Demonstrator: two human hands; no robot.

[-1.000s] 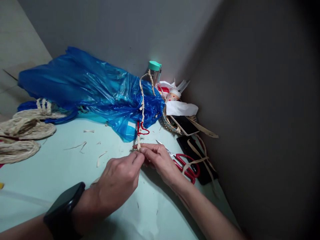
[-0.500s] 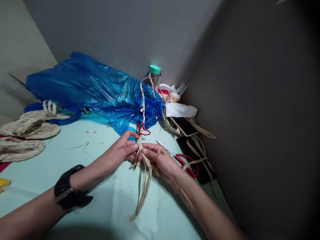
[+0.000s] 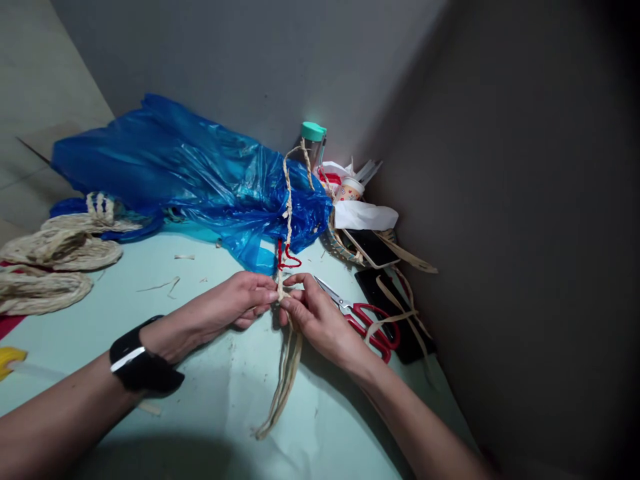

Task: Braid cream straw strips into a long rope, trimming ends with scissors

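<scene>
Both hands meet at the lower end of a pale braided cord (image 3: 289, 200) of dried plant fibre. My left hand (image 3: 247, 298) is closed, pinching the braid between thumb and fingertips. From the other side my right hand (image 3: 313, 313) pinches the same spot, its index finger lifted a little. Loose fibre strands (image 3: 287, 387) hang from below the fingers toward me. Just above the hands, a red cord (image 3: 291, 263) is looped at the braid. The braid runs up over the blue plastic bag and bends over near a green-lidded bottle (image 3: 313, 137).
Red-handled scissors (image 3: 370, 323) lie right of my right hand, beside a dark flat object (image 3: 373, 293) with strands across it. A large blue plastic bag (image 3: 200, 167) spreads behind. Woven fibre pieces (image 3: 45, 290) sit at left. A phone (image 3: 375, 248) rests on a basket near the wall.
My left fingers have drawn together into a tighter pinch. My right index finger has risen off the braid. The loose strands hang closer together below the hands.
</scene>
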